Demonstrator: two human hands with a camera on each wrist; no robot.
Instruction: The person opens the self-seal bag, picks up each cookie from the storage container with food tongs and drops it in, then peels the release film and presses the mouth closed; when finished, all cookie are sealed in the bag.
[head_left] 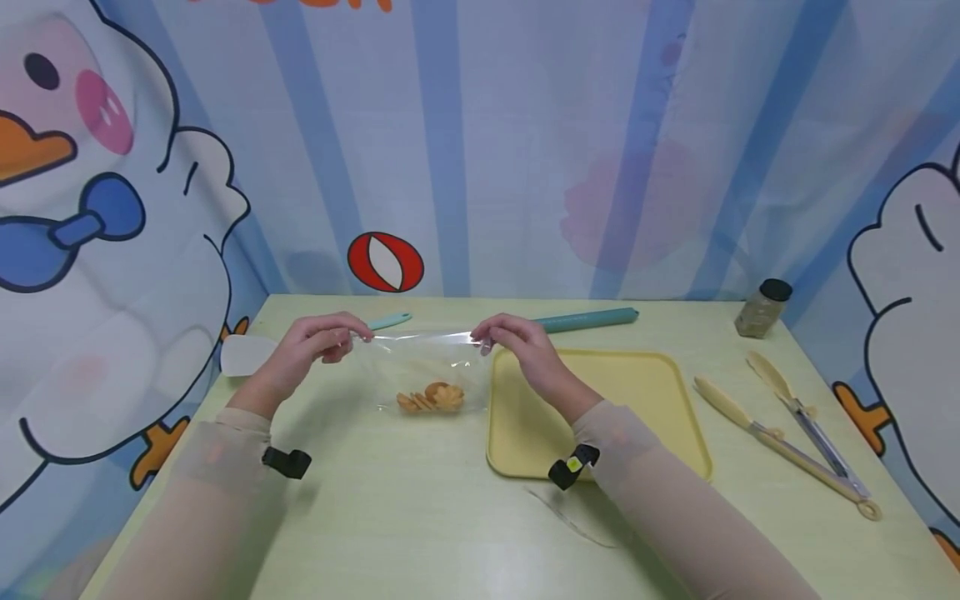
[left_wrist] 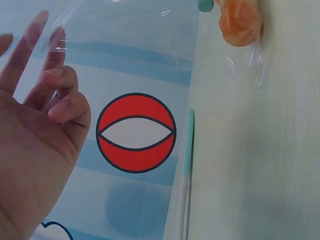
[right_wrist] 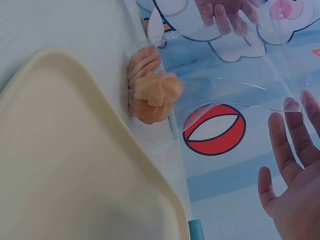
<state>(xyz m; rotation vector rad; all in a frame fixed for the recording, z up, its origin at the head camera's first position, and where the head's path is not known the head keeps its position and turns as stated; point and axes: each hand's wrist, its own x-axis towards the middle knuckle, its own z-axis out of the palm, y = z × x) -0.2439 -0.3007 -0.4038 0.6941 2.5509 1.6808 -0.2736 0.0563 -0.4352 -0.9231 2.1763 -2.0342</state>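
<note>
A clear plastic bag is stretched wide between my two hands, with several golden-brown, flower-shaped cookies at its bottom. My left hand pinches the bag's upper left corner; in the left wrist view its two lower fingers curl toward the palm. On the other side, my right hand pinches the upper right corner. The right wrist view shows the cookies clustered inside, beside the rim of a yellow tray. Whether the bag's base touches the table is hard to tell.
The yellow tray lies under my right forearm. Behind it is a teal rod. Tongs and a black-lidded jar stand right; a white-bladed spatula lies left. A thin strand lies near the front.
</note>
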